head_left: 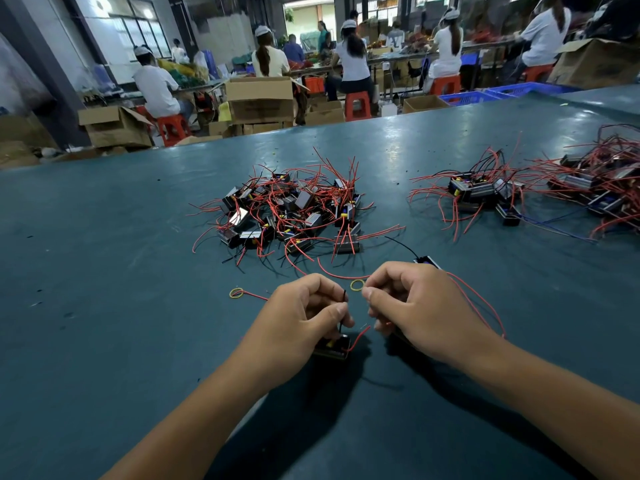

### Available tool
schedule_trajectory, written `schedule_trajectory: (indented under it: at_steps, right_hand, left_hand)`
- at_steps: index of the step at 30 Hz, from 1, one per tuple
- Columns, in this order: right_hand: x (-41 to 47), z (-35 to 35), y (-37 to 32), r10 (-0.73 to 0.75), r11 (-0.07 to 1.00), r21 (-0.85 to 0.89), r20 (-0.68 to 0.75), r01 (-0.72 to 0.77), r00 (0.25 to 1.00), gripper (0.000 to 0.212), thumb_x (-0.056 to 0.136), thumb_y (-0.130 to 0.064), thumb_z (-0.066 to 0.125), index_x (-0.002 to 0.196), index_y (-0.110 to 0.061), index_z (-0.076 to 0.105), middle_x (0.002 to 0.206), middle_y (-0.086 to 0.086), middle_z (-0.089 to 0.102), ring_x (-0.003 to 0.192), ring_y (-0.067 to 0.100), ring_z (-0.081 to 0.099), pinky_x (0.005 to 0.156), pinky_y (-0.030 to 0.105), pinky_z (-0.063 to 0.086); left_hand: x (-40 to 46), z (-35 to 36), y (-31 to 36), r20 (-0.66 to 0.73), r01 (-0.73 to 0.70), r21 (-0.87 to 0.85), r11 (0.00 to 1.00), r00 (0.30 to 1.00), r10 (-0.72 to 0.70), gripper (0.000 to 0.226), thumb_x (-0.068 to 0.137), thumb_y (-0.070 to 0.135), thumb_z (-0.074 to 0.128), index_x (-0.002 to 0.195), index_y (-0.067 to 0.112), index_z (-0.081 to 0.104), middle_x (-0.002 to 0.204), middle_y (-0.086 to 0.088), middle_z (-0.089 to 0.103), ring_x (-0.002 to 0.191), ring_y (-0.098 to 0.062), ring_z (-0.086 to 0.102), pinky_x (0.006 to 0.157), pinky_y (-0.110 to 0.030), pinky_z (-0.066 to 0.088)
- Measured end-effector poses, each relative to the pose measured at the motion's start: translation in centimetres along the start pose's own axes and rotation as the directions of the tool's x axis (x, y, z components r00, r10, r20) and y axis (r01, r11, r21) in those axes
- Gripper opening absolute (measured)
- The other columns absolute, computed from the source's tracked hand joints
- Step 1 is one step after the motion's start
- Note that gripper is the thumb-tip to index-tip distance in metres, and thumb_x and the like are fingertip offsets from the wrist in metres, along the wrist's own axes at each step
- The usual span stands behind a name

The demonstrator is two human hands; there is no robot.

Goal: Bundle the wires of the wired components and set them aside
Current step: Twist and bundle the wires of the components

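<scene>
**Wire bundling at the counter: both hands on wires**

Wide dark teal counter [104,271] carries everything. Central heap of small black box-shaped wired components with loose red and black wires [287,213] lies just beyond the hands. A second, smaller heap of the same parts [481,192] sits to the right, and a third [602,181] runs off the right edge.

Left hand [304,317]: fingers curled, thumb and forefinger pinching a thin black wire [343,306] that rises from a black component [332,346] partly hidden under the hand. Right hand [419,310]: fingers curled, fingertips pinched together; a long red wire [485,303] trails over its back, and another black component [426,262] shows just behind its knuckles.

Two yellow rubber bands lie on the counter: one [357,285] between the hands, one [237,293] to the left.
</scene>
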State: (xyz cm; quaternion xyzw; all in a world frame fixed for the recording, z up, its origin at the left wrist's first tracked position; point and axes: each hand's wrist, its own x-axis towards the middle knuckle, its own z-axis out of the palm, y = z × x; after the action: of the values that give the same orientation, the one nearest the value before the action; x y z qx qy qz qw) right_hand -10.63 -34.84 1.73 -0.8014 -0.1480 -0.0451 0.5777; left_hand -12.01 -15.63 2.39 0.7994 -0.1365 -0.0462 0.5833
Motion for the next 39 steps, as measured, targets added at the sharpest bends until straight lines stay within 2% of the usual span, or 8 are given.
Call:
schedule_trajectory:
  at_steps: [4, 8, 16, 23, 31, 37, 39]
  right_hand:
    - [0.0, 0.1, -0.1, 0.004, 1.0, 0.031, 0.009, -0.005, 1.0, 0.014, 0.091, -0.009, 0.066, 0.078, -0.014, 0.067, 0.062, 0.002, 0.068, 0.049, 0.014, 0.064, 0.049, 0.023, 0.05]
    - [-0.1, 0.3, -0.2, -0.039, 0.996, 0.079, 0.011, 0.038, 0.999, 0.013, 0.09, -0.007, 0.067, 0.078, -0.012, 0.067, 0.06, 0.002, 0.066, 0.048, 0.01, 0.058, 0.049, 0.02, 0.047]
    - [-0.1, 0.7, 0.1, -0.058, 0.995, 0.087, 0.0, 0.058, 0.998, 0.013, 0.09, -0.008, 0.067, 0.08, -0.016, 0.068, 0.062, 0.001, 0.066, 0.051, 0.01, 0.058, 0.051, 0.023, 0.048]
    - [-0.1, 0.7, 0.3, -0.048, 0.994, 0.096, 0.012, 0.047, 0.999, 0.011, 0.088, -0.011, 0.07, 0.08, -0.019, 0.072, 0.061, -0.002, 0.065, 0.052, 0.009, 0.056, 0.05, 0.02, 0.044]
    - [0.1, 0.7, 0.5, -0.051, 0.991, 0.123, 0.003, 0.05, 0.999, 0.01, 0.086, -0.01, 0.072, 0.078, -0.016, 0.073, 0.06, -0.002, 0.064, 0.051, 0.004, 0.05, 0.05, 0.016, 0.039]
    - [0.2, 0.8, 0.6, -0.054, 0.987, 0.153, 0.0, 0.053, 0.999, 0.009, 0.086, -0.01, 0.073, 0.078, -0.015, 0.075, 0.059, 0.006, 0.062, 0.05, 0.004, 0.045, 0.047, 0.017, 0.035]
    - [0.1, 0.7, 0.7, -0.057, 0.988, 0.146, 0.002, 0.056, 0.998, 0.01, 0.086, -0.011, 0.073, 0.077, -0.016, 0.075, 0.06, 0.008, 0.063, 0.05, 0.003, 0.045, 0.047, 0.017, 0.035]
  left_hand:
    - [0.0, 0.6, 0.1, -0.029, -0.019, -0.018, 1.0, 0.999, 0.018, 0.004, 0.095, 0.002, 0.063, 0.092, 0.005, 0.061, 0.079, -0.007, 0.076, 0.064, -0.01, 0.062, 0.061, -0.018, 0.051]
    - [0.1, 0.8, 0.0, -0.047, -0.01, -0.057, 0.998, 0.999, 0.007, 0.006, 0.093, 0.0, 0.065, 0.091, 0.003, 0.061, 0.078, -0.01, 0.076, 0.06, -0.006, 0.063, 0.059, -0.016, 0.049]
    - [0.1, 0.9, 0.0, -0.076, -0.019, -0.073, 0.997, 0.997, 0.013, 0.005, 0.093, -0.001, 0.065, 0.091, 0.002, 0.061, 0.077, -0.012, 0.075, 0.059, -0.008, 0.063, 0.058, -0.017, 0.049]
    - [0.2, 0.9, -0.3, -0.075, -0.026, -0.062, 0.998, 0.997, 0.021, 0.01, 0.092, 0.0, 0.067, 0.089, 0.007, 0.061, 0.077, -0.009, 0.076, 0.058, -0.008, 0.063, 0.058, -0.018, 0.049]
    - [0.3, 1.0, -0.6, -0.095, -0.035, -0.072, 0.997, 0.995, 0.028, 0.009, 0.091, 0.002, 0.069, 0.089, 0.005, 0.061, 0.077, -0.01, 0.076, 0.06, -0.012, 0.064, 0.058, -0.02, 0.051]
    - [0.4, 1.3, -0.7, -0.095, -0.04, -0.07, 0.997, 0.995, 0.033, 0.009, 0.09, 0.008, 0.07, 0.089, 0.009, 0.061, 0.077, -0.009, 0.076, 0.067, -0.023, 0.068, 0.063, -0.029, 0.055]
    - [0.4, 1.3, -0.8, -0.098, -0.042, -0.07, 0.997, 0.995, 0.035, 0.01, 0.09, 0.008, 0.071, 0.089, 0.009, 0.061, 0.077, -0.008, 0.076, 0.066, -0.022, 0.067, 0.063, -0.028, 0.055]
